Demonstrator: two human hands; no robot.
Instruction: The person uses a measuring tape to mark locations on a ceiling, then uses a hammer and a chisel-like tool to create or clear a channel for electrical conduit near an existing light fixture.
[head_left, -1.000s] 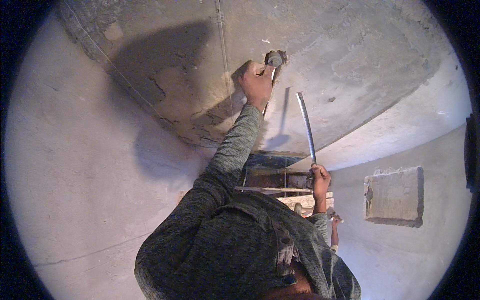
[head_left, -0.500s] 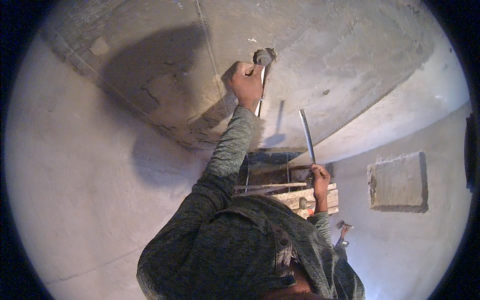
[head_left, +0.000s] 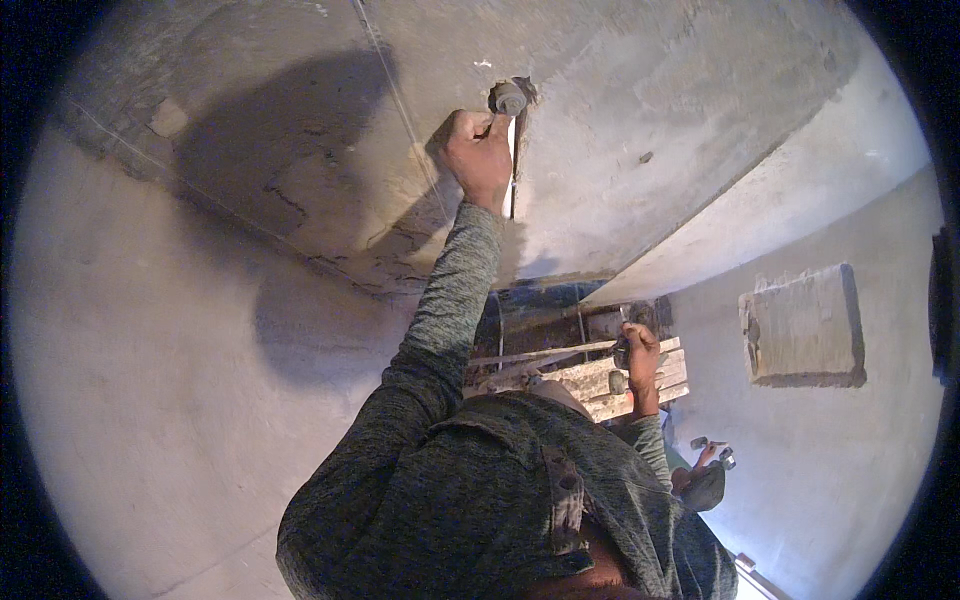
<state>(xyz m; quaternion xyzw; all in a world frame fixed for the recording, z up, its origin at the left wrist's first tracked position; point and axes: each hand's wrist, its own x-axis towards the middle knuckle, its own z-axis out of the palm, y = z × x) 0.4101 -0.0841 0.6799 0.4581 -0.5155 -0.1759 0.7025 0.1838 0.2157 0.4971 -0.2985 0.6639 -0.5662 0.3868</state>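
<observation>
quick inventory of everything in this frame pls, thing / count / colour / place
concrete surface: 1, grey, rough and patched, top half.
round fitting: 1, grey, set in a hole in the concrete, top centre.
flat strip tool: 1, pale, below the fitting, in the left hand.
wooden planks: a few, pale, centre right.
wall recess: 1, grey, rectangular, right.
plain wall: 1, light grey, left.
left hand: raised, gripping the tool.
right hand: lowered by the planks, gripping something dark; cannot tell what.
sleeves: dark green knit.

Left arm stretched up, left hand (head_left: 480, 160) in closed grip. Right hand (head_left: 640, 350) low, fingers curled, arm bent.
</observation>
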